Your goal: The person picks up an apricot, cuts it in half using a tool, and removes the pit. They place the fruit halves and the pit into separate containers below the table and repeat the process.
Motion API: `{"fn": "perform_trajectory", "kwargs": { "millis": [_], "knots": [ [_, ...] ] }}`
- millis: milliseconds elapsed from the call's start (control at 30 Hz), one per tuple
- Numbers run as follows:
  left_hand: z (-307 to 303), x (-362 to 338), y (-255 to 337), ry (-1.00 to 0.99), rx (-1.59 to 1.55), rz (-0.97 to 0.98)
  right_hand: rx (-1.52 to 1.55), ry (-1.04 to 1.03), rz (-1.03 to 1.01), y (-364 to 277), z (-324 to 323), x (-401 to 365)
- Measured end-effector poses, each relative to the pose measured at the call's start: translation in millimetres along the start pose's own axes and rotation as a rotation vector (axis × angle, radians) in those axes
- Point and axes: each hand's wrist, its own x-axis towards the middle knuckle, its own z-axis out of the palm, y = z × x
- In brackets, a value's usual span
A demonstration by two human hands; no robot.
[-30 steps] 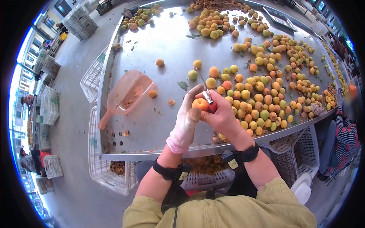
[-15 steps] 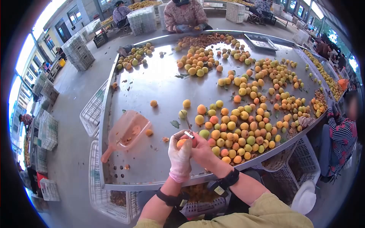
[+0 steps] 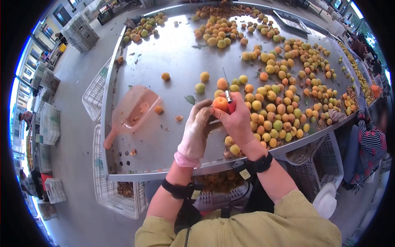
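Observation:
My left hand (image 3: 194, 133), in a pale glove with a pink cuff, is closed with its fingertips against an orange apricot (image 3: 221, 103). My bare right hand (image 3: 238, 123) grips a small red-handled knife (image 3: 231, 106) whose thin blade points away from me. The right thumb also presses on the apricot, just below it. Both hands are over the near part of a metal sorting table (image 3: 164, 142). Many loose apricots (image 3: 279, 109) lie right beside my right hand. How the gloved fingers curl behind the fruit is partly hidden.
A pink scoop (image 3: 133, 111) with fruit scraps rests on the table's left. A metal tray (image 3: 292, 21) lies at the far right. White crates (image 3: 117, 193) stand below the near edge. Another person (image 3: 368, 142) sits at the right, by a white crate (image 3: 329, 164).
The view has tilted down. My hands have moved forward and right over the table, and the apricot now shows between both hands instead of in the glove's palm.

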Motion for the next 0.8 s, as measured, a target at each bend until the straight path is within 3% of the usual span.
{"fn": "perform_trajectory", "kwargs": {
  "millis": [67,233,333,400,467,500,567,733,800],
  "knots": [
    [4,3,0,-0.022,0.001,-0.007,-0.110,0.023,-0.185,-3,0,0],
    [-3,1,-1,0.064,-0.031,0.014,0.116,-0.189,-0.061,-7,4,-5],
    [-13,5,-1,0.079,-0.064,0.067,0.036,-0.165,-0.043,-4,-12,1],
    [-18,6,6,0.093,-0.178,0.039,-0.091,-0.133,0.035,12,-36,10],
    [-19,7,8,0.116,-0.143,0.056,-0.493,-0.068,0.096,20,-59,17],
    [-20,6,10,0.150,-0.182,0.009,-0.493,-0.071,0.094,21,-70,20],
    [-18,5,14,0.183,-0.224,-0.036,-0.902,-0.353,0.369,19,-88,23],
    [-16,3,16,0.181,-0.223,-0.176,-1.126,-0.322,0.185,5,-99,14],
    [-12,2,12,0.187,-0.209,-0.180,-0.720,-0.171,0.007,0,-88,16]
  ]
}}
